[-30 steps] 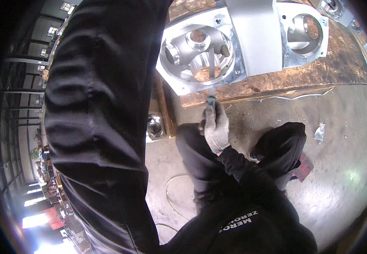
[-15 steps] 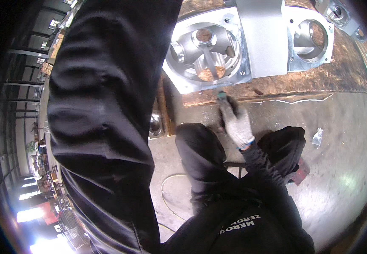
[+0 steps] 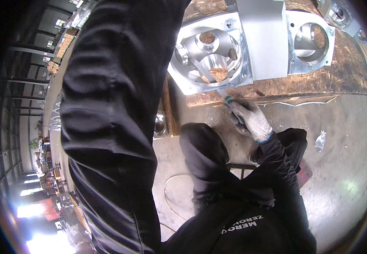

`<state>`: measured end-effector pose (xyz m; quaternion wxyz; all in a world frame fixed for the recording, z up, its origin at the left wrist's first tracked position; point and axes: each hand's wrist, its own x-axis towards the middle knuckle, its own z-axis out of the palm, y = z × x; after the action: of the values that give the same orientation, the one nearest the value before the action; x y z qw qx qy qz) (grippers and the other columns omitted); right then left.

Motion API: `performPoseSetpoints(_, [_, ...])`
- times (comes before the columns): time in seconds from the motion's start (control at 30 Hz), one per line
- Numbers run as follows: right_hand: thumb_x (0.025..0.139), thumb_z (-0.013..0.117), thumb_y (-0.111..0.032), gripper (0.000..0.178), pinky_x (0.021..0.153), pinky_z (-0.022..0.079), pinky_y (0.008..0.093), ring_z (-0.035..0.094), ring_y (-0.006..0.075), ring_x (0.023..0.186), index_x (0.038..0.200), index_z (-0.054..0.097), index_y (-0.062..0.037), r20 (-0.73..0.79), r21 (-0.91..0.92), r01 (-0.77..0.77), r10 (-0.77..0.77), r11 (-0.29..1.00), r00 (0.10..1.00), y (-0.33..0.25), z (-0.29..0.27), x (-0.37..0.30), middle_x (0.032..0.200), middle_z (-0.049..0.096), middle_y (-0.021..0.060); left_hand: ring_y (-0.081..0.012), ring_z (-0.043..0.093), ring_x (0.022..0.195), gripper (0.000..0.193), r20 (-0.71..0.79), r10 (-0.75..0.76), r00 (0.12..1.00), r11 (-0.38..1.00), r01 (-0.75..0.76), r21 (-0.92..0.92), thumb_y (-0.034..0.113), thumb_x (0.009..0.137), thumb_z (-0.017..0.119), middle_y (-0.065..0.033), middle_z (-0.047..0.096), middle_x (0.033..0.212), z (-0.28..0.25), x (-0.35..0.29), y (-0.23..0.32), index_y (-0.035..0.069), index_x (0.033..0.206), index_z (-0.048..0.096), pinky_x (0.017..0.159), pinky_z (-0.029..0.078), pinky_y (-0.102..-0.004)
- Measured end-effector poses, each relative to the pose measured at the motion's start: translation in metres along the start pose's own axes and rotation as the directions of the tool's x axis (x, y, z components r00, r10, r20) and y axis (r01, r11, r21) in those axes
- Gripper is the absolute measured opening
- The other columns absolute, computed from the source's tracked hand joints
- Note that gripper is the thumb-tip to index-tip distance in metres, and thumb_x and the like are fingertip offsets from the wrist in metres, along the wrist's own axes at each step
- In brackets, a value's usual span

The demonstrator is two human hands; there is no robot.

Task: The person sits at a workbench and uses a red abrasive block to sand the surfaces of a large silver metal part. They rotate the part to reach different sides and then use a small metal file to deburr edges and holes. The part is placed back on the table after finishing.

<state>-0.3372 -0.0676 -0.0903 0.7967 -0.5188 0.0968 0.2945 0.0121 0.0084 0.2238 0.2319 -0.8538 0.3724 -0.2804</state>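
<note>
My right hand (image 3: 253,120), in a pale knitted glove with a dark palm side, is closed round the green handle of a file (image 3: 228,100). Its long flat blade reaches forward into the round opening of a silvery metal casting (image 3: 245,55). The casting has a flat machined flange and smaller ring-shaped bores inside. My left arm, in a black sleeve (image 3: 111,106), stretches up across the left of the view; the left hand is out of sight beyond the top edge.
The casting rests on a worn wooden bench (image 3: 276,86). Its second flange (image 3: 325,57) stands to the right. Another metal part (image 3: 160,122) sits low at left. A hose (image 3: 165,194), a plastic scrap (image 3: 320,139) and a red object (image 3: 304,173) lie on the floor.
My right hand has shifted right and slightly back with the file, whose blade now slants more to the left. The view has shifted a little too.
</note>
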Motion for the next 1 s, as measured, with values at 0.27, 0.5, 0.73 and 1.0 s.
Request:
performPoseSetpoints(0.27, [0.101, 0.068, -0.037, 0.033, 0.042, 0.036, 0.0242, 0.046, 0.008, 0.048, 0.112, 0.067, -0.006, 0.001, -0.024, 0.051, -0.051, 0.998, 0.999, -0.002, -0.005, 0.001, 0.069, 0.053, -0.0014, -0.0386, 0.057, 0.132, 0.053, -0.006, -0.391, 0.92, 0.775, 0.326, -0.541, 0.038, 0.109, 0.033, -0.0286, 0.063, 0.135, -0.029, -0.036, 0.034, 0.003, 0.129, 0.068, 0.115, 0.039, -0.0433])
performPoseSetpoints(0.5, [0.103, 0.064, -0.04, 0.04, 0.046, 0.041, 0.0244, 0.051, 0.0078, 0.053, 0.12, 0.071, -0.0052, -0.002, -0.301, 0.216, -0.227, 0.929, 0.974, 0.004, -0.01, 0.016, 0.07, 0.06, -0.001, -0.04, 0.067, 0.117, 0.042, -0.023, -0.294, 0.956, 0.905, 0.27, -0.327, 0.025, 0.105, 0.04, -0.0257, 0.07, 0.121, -0.025, -0.03, 0.036, 0.005, 0.122, 0.072, 0.104, 0.05, -0.0449])
performPoseSetpoints(0.73, [0.102, 0.064, -0.047, 0.045, 0.046, 0.041, 0.0259, 0.05, 0.0076, 0.051, 0.11, 0.073, -0.0032, -0.018, -0.328, 0.195, -0.213, 0.924, 0.977, 0.015, -0.01, 0.013, 0.065, 0.058, -0.0015, -0.0371, 0.074, 0.096, 0.033, -0.137, -0.131, 0.982, 0.99, 0.138, 0.042, 0.019, 0.095, 0.051, -0.0238, 0.074, 0.104, -0.027, -0.033, 0.036, 0.001, 0.102, 0.078, 0.086, 0.058, -0.0464])
performPoseSetpoints(1.0, [0.103, 0.063, -0.046, 0.044, 0.045, 0.04, 0.0264, 0.05, 0.009, 0.049, 0.094, 0.067, -0.0041, -0.035, -0.269, 0.184, -0.201, 0.945, 0.979, 0.023, -0.009, -0.021, 0.061, 0.052, -0.0014, -0.0376, 0.075, 0.086, 0.031, -0.241, -0.111, 0.964, 0.99, 0.129, 0.062, 0.021, 0.094, 0.053, -0.0222, 0.075, 0.096, -0.034, -0.036, 0.042, 0.001, 0.095, 0.076, 0.08, 0.059, -0.0477])
